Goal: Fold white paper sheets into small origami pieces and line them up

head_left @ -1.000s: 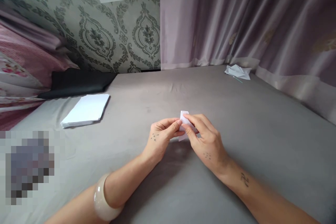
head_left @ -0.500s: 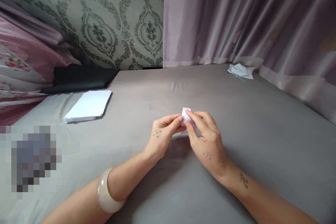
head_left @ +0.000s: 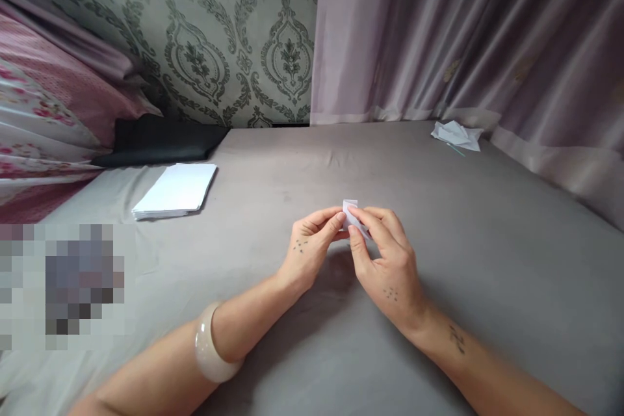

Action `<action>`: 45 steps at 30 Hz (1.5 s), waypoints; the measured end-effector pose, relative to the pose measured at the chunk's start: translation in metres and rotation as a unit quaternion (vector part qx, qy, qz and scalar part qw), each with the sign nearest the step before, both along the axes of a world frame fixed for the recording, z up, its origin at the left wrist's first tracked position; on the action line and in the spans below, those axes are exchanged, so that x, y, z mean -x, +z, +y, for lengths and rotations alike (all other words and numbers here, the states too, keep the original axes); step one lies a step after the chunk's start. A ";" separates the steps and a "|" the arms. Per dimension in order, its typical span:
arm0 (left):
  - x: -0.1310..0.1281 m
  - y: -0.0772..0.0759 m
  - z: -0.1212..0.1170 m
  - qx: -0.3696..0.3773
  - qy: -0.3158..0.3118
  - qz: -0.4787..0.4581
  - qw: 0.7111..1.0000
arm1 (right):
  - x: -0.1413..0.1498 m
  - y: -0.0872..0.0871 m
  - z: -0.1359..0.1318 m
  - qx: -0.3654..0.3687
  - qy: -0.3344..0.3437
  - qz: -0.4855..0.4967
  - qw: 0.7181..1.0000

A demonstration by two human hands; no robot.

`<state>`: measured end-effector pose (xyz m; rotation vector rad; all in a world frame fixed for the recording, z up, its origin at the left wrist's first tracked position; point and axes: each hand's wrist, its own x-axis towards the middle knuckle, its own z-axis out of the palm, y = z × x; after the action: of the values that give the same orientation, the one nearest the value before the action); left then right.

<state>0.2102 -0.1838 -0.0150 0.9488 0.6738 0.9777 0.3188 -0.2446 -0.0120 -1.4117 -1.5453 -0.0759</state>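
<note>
A small folded piece of white paper (head_left: 350, 207) is pinched between both of my hands just above the grey sheet (head_left: 439, 260) at the middle of the view. My left hand (head_left: 312, 247) grips its left side with thumb and fingertips closed on it. My right hand (head_left: 383, 253) pinches its right side, and its fingers cover most of the paper. A pale bangle (head_left: 209, 344) sits on my left wrist.
A stack of white paper sheets (head_left: 176, 190) lies at the left on the grey sheet, in front of a black cushion (head_left: 160, 140). Crumpled white paper (head_left: 455, 135) lies at the far right by the curtain (head_left: 463, 39). Patterned bedding (head_left: 43, 117) is piled at the left.
Both hands keep their pinch on the folded paper, and less of it shows below the fingers. The view has shifted a little, so the scene sits further right.
</note>
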 end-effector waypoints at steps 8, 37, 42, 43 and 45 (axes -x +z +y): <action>0.000 0.001 -0.001 0.001 -0.007 0.001 1.000 | 0.000 -0.002 0.003 -0.007 -0.004 0.000 1.000; 0.002 -0.001 -0.001 -0.102 0.007 0.072 0.992 | -0.011 0.009 0.010 0.127 0.006 0.190 0.974; 0.004 0.001 -0.001 -0.110 0.004 0.088 0.990 | -0.011 0.010 0.010 0.208 -0.008 0.313 0.927; 0.004 0.001 0.000 -0.111 0.006 0.091 0.990 | -0.011 0.010 0.010 0.213 -0.007 0.325 0.921; 0.004 0.001 0.000 -0.111 0.009 0.096 0.989 | -0.013 0.010 0.010 0.216 -0.004 0.326 0.920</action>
<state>0.2064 -0.1839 -0.0144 1.2457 0.7452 0.9986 0.3314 -0.2342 -0.0021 -1.5638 -1.0209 0.7064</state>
